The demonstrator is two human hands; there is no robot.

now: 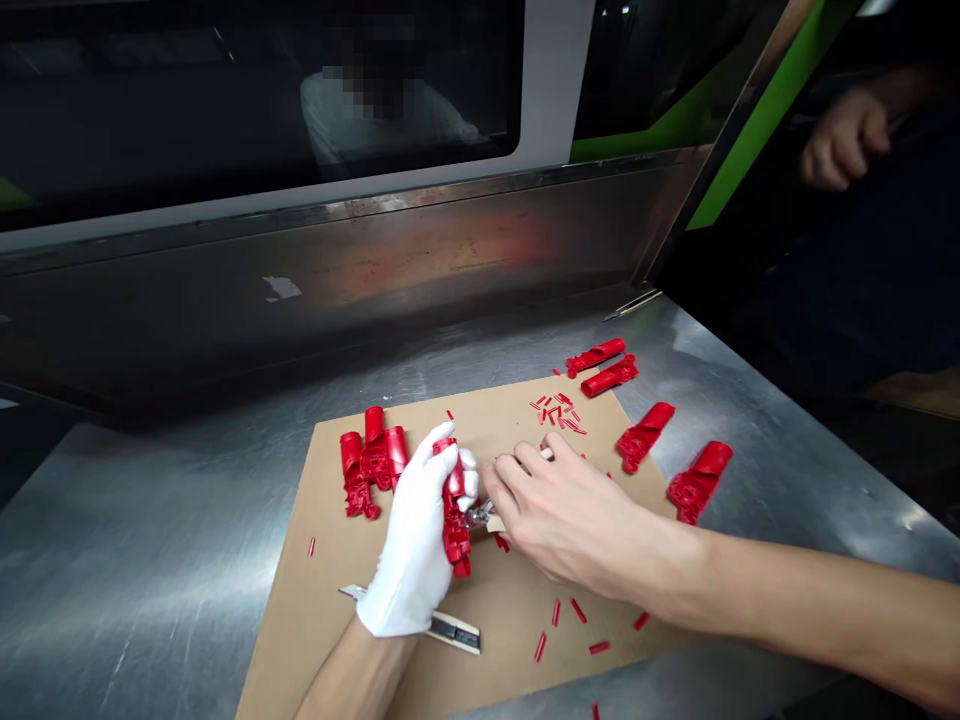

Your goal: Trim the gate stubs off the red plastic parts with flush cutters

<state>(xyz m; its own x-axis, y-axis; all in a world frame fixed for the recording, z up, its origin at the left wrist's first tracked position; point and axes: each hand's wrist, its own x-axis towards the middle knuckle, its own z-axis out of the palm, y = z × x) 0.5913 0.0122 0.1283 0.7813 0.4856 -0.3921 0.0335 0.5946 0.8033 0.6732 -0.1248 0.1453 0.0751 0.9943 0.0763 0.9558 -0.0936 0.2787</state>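
On cardboard [517, 610] atop the steel desk [150, 560], the gloved left hand [420, 540] grips a red part [454, 520] upright, its length toward the wrist, while the bare right hand [562, 510], curled around a small tool [480, 515], meets it from the right.

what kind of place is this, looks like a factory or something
Probably a plastics moulding shop: a steel bench beside a windowed machine, red moulded parts on a cardboard sheet, and cut-off red bits scattered about.

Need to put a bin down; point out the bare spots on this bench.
Bare steel table left of the cardboard mat, and behind it toward the machine wall. Crowded: mat centre around both hands, red parts and red offcuts.
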